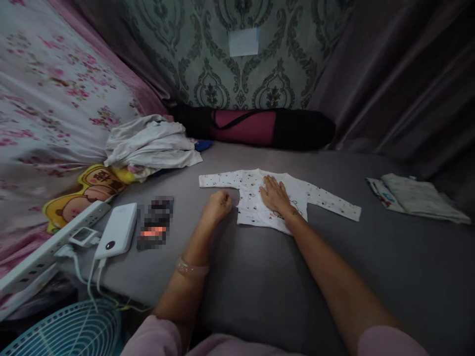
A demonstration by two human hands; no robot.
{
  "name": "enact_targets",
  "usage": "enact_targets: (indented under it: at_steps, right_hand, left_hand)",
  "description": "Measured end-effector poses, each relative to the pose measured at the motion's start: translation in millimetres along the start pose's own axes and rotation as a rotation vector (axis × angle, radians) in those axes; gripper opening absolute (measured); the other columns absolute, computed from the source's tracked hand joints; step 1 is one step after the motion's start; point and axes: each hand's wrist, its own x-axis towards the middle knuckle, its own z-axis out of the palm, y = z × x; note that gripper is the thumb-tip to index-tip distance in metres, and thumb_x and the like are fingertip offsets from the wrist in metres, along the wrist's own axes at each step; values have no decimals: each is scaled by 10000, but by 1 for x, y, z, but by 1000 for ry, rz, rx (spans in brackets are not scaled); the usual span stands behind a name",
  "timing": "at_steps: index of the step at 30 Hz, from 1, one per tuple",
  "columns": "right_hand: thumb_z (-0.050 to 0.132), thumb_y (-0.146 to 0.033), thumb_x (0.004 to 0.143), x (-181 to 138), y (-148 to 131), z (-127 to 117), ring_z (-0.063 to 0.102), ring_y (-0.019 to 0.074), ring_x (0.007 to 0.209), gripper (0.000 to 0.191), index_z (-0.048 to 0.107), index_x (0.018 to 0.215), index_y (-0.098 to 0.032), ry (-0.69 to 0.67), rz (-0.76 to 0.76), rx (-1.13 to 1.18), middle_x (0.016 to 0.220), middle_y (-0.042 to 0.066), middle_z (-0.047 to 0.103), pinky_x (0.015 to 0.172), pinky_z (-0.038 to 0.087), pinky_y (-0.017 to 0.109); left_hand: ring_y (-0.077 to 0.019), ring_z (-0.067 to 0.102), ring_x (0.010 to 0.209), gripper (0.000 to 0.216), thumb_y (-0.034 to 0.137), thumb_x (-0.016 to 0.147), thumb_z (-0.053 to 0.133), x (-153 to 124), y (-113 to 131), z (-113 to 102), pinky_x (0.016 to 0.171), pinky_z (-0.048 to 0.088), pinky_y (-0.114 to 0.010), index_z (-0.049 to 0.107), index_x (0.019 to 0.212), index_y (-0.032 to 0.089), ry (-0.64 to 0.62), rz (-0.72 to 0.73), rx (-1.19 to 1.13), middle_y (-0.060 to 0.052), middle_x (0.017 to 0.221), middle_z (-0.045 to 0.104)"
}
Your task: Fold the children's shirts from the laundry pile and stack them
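Note:
A small white long-sleeved baby shirt [252, 205] with a scattered print lies spread on the grey sheet, both sleeves stretched out sideways. My right hand [276, 197] rests flat on its chest, fingers extended, covering part of the front print. Just below the left-hand sleeve, my left hand [219, 205] is closed beside the shirt's side edge. Its fingertips are hidden, so whether they pinch the cloth does not show. A pale bangle [192, 268] circles my left wrist.
Left are a power bank [118, 230] with cables, a power strip [55, 244], a blurred-out phone-like object [154, 222], a yellow cartoon cushion [74, 205] and piled clothes [152, 141]. Folded cloth [419, 195] lies right. A black-and-red long bag [245, 127] lines the back; a fan [70, 331] stands front left.

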Motion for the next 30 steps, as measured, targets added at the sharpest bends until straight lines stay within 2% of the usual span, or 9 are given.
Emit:
enact_targets:
  at_steps: [2,4,8,10,13,17,21,24,30]
  right_hand:
    - [203,-363,974,-8,-4,-5,148,220,1468,614,254,1507,-63,29,10,22,1585,115,224,1192,93,443]
    - [221,-355,973,-23,-12,-10,138,228,1471,608,267,1504,-62,26,-13,29,1586,122,216,1191,92,454]
    - [270,-400,973,-58,-30,-12,129,245,1473,616,286,1504,-88,-38,-144,62,1587,118,211,1188,97,479]
    - [258,-414,982,-70,-35,-9,135,244,1472,611,298,1500,-93,-54,-159,80,1582,123,227,1187,96,484]
    - [236,-415,992,-78,-38,-4,159,240,1467,596,326,1488,-98,-35,-143,93,1572,129,254,1187,83,485]
    - [242,-414,995,-81,-36,-1,186,239,1460,583,339,1484,-111,14,-143,108,1565,122,277,1189,71,477]
    - [243,-422,996,-81,-34,0,180,225,1462,582,336,1486,-124,16,-136,112,1567,115,272,1190,64,465]
    - [220,-424,998,-81,-34,-1,173,220,1464,588,331,1490,-123,1,-131,118,1570,105,268,1191,58,457]
    - [201,-423,999,-78,-33,-1,155,219,1468,595,319,1497,-120,-45,-123,95,1579,95,245,1190,53,452]
  left_hand:
    - [-174,598,657,243,289,859,504,-4,-4,0,585,399,-254,634,703,155,-144,14,-58,-53,651,644]
    - [-169,582,634,254,377,818,580,-12,-3,5,561,381,-250,627,707,154,-196,47,-118,-42,645,637]
    - [-179,581,685,392,502,726,679,-35,-4,20,602,410,-267,595,894,158,-122,166,-224,-31,756,645]
    - [-181,578,717,462,498,734,675,-45,-7,26,641,427,-278,547,1027,165,-107,241,-244,-20,799,632]
    - [-187,573,740,517,450,734,674,-50,-11,33,670,436,-293,480,1126,175,-113,272,-244,-11,819,613]
    - [-164,556,698,349,352,824,538,-47,-13,39,674,432,-289,443,1124,200,-112,332,-272,6,799,593]
    - [-158,545,626,257,309,868,438,-46,-7,39,635,416,-284,447,1102,202,-49,280,-243,29,703,571]
    - [-150,536,605,284,302,838,484,-50,2,35,616,411,-275,456,1101,197,-58,253,-242,43,676,560]
    - [-116,524,667,388,273,761,619,-52,10,29,651,431,-241,481,1117,206,-91,238,-412,43,762,556]
